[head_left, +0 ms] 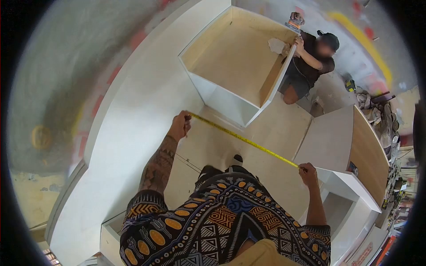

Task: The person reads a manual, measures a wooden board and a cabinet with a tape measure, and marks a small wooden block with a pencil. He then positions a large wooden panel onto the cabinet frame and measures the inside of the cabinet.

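Note:
A yellow tape measure [243, 138] is stretched taut between my two hands, slanting down to the right. My left hand [180, 126] is closed on its left end, close to the long white panel [146, 84]. At the other end, my right hand [308, 174] pinches the tape beside the corner of a white cabinet [339, 184]. The tape's case does not show clearly. Beyond the tape stands an open-topped white cabinet box [222, 95] with a pale wood inside.
A co-worker [313, 62] crouches behind the open box, one hand on its edge and the other on a sander [294, 21]. A box with a brown wood face [369, 155] stands at right. Tools and clutter [392, 133] line the right wall. My feet are on the pale floor [279, 126].

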`<state>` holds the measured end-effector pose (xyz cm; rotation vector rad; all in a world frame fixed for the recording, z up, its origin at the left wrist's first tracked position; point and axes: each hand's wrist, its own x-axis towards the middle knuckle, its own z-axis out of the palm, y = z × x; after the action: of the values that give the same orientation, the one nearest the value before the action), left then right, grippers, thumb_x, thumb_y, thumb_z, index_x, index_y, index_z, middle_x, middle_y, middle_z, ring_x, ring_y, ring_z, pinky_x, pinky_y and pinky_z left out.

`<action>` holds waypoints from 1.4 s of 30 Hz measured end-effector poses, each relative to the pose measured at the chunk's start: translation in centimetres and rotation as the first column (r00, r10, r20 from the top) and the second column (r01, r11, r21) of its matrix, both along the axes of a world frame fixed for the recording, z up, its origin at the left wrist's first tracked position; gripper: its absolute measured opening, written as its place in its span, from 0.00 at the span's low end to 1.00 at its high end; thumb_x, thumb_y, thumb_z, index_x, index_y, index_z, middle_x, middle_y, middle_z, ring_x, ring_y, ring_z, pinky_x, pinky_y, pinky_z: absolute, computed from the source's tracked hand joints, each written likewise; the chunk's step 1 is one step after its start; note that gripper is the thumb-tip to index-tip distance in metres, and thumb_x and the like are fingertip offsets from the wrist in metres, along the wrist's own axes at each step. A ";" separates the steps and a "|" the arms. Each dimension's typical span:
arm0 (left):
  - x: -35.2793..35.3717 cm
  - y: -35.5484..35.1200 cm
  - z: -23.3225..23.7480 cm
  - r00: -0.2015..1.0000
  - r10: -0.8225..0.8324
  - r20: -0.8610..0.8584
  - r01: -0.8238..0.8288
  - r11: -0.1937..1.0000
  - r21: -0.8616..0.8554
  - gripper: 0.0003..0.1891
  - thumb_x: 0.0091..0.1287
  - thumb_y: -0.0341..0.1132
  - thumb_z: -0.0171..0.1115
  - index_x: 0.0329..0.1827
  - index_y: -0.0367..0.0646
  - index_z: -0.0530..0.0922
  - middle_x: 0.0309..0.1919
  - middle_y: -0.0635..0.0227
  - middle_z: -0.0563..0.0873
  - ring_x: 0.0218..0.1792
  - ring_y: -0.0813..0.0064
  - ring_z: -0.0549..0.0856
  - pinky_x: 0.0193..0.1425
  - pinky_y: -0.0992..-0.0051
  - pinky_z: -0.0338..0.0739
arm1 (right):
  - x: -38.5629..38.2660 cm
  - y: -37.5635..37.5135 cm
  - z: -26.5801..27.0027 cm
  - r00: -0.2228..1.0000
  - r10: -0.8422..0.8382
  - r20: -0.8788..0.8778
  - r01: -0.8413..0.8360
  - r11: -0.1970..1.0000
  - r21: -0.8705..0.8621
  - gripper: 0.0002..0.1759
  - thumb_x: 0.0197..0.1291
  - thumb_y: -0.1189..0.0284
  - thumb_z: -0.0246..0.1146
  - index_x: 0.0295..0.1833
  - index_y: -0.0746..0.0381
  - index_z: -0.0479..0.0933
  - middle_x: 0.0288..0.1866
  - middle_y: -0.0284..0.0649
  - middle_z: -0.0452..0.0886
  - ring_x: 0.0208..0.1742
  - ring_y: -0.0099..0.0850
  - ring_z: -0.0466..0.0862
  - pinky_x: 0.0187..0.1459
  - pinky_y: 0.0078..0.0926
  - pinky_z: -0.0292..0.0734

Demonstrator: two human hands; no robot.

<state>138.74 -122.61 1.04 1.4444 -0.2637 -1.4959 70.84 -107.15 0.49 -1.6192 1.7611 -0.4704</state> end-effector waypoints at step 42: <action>4.5 -30.4 -12.9 0.943 -0.292 0.162 0.246 0.935 0.254 0.11 0.81 0.43 0.65 0.52 0.45 0.78 0.41 0.68 0.88 0.16 0.83 0.64 0.16 0.81 0.61 | 29.2 -0.6 1.0 0.360 -0.914 -0.188 0.933 0.350 0.081 0.19 0.65 0.60 0.64 0.51 0.60 0.91 0.42 0.51 0.92 0.46 0.49 0.92 0.51 0.44 0.85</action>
<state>143.26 -152.97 -11.88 1.8063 -0.4363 -1.6460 100.01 -107.79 1.53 -0.3055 2.6357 -0.6977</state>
